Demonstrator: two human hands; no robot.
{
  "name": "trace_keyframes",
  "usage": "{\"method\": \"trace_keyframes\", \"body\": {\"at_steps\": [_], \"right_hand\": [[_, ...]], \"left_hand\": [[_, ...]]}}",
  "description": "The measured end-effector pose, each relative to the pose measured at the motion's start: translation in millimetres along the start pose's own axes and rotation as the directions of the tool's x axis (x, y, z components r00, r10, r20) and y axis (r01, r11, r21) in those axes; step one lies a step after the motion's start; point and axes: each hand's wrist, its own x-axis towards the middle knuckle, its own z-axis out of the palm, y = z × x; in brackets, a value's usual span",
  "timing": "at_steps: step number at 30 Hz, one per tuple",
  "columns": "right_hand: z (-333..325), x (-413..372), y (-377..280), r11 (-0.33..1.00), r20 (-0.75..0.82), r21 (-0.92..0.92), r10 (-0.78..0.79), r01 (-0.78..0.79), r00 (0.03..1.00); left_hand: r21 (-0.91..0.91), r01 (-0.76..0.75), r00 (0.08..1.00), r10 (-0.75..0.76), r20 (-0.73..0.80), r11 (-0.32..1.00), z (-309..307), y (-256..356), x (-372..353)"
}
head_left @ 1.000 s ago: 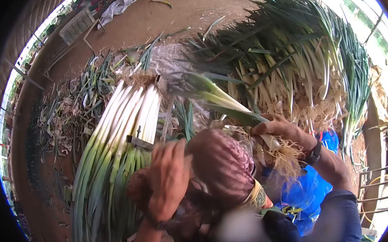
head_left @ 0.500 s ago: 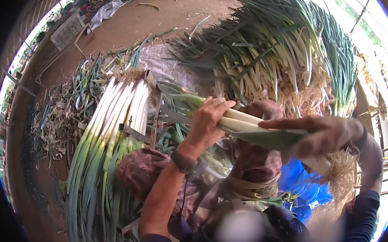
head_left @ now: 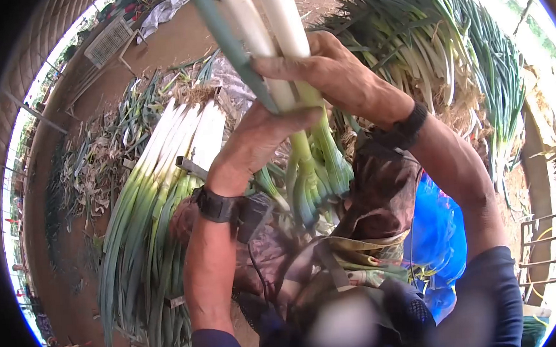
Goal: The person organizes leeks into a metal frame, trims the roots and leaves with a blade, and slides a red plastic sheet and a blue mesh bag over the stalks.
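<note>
Two thick leeks [head_left: 283, 18] stand upright close to the camera, white shafts at the top and green leaves hanging down. My left hand [head_left: 256, 133] is wrapped round them from the left and below. Higher up, my right hand [head_left: 332, 66] grips the same shafts, its thumb across the front. A long green leaf [head_left: 227, 41] runs along the left side of the shafts, next to my right thumb. The roots are out of view. To the left, a row of trimmed leeks [head_left: 155, 175] lies on a metal frame [head_left: 190, 167].
A large heap of rooted leeks [head_left: 424, 47] lies at the upper right. Leaf scraps [head_left: 97, 167] cover the ground at left. Blue plastic [head_left: 438, 236] is by my right knee. A white crate [head_left: 102, 42] and a metal rack [head_left: 554, 254] stand at the edges.
The held leeks have swung from slanting across my lap to upright, shafts upward. My right hand has moved left and up, next to my left hand, which has moved slightly left.
</note>
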Motion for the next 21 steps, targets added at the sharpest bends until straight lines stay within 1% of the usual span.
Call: {"method": "trace_keyframes", "body": {"at_steps": [2,3,4,6,7,8,9,10,11,12,14,15,16,18,19,20,21], "right_hand": [[5.0,5.5,13.4,0.994,-0.106,0.106,-0.015,0.026,0.994],[3.1,8.0,17.7,0.982,-0.107,0.176,-0.045,0.064,0.993],[-3.3,9.6,20.7,0.983,-0.109,0.175,-0.043,0.062,0.993],[-13.3,10.9,25.2,0.959,-0.082,0.265,-0.077,0.096,0.994],[-12.5,14.0,27.2,0.966,-0.086,0.191,-0.161,0.175,0.983],[-11.6,12.7,29.6,0.966,-0.086,0.194,-0.159,0.173,0.984],[-8.0,8.5,26.1,0.981,0.017,0.184,-0.057,0.053,0.998],[-3.8,4.5,23.3,0.985,0.120,0.161,0.049,-0.068,0.992],[3.0,3.9,25.6,0.991,0.082,0.136,-0.021,0.009,0.996],[1.6,5.1,30.4,0.991,0.083,0.136,-0.022,0.010,0.996],[-3.2,6.6,40.3,0.993,0.050,0.018,-0.115,0.115,0.992],[-6.4,1.3,25.6,1.000,0.004,-0.019,-0.013,0.013,1.000],[-10.3,-0.1,22.0,1.000,0.003,-0.021,-0.010,0.010,1.000],[-19.2,-0.6,17.7,0.990,-0.079,-0.121,0.067,-0.076,0.995],[-26.7,-3.9,16.3,0.994,-0.060,-0.103,0.041,-0.047,0.997],[-36.2,0.0,25.3,0.996,-0.091,0.091,-0.005,0.014,0.996],[-42.5,2.7,24.5,0.990,-0.104,0.138,-0.025,0.039,0.994]], "left_hand": [[-0.097,0.035,0.997,-0.041,-0.062,0.995,-11.1,-20.6,-7.2],[-0.065,0.048,0.999,-0.050,-0.023,0.997,-13.3,-24.8,-9.2],[-0.066,0.049,0.998,-0.051,-0.020,0.997,-14.9,-28.5,-11.7],[-0.044,0.166,0.980,-0.170,-0.105,0.985,-14.3,-31.5,-17.8],[-0.052,0.150,0.984,-0.154,-0.086,0.987,-15.7,-28.6,-17.7],[-0.053,0.153,0.984,-0.157,-0.087,0.987,-14.1,-25.9,-14.9],[-0.062,0.095,0.994,-0.099,-0.053,0.994,-8.1,-21.5,-10.1],[-0.076,0.037,0.999,-0.038,-0.020,0.996,-4.9,-20.1,-6.0],[-0.030,0.111,0.994,-0.110,0.011,0.993,-10.6,-28.2,-4.1],[-0.030,0.110,0.994,-0.110,0.009,0.993,-11.9,-27.9,-3.0],[-0.026,0.145,0.988,-0.143,0.055,0.989,-14.9,-27.2,-5.0],[-0.182,0.163,0.981,-0.140,0.134,0.970,-17.6,-24.5,-6.6],[-0.185,0.164,0.981,-0.140,0.136,0.969,-23.4,-29.0,-9.7],[-0.203,0.224,0.972,-0.234,-0.026,0.953,-36.7,-40.6,-16.9],[0.027,0.341,0.925,-0.330,-0.189,0.940,-32.5,-29.0,-24.9],[0.307,0.529,0.847,-0.515,-0.132,0.791,-52.6,-48.8,-26.6],[0.567,0.618,0.721,-0.681,-0.132,0.544,-70.8,-71.2,-26.7]]}}
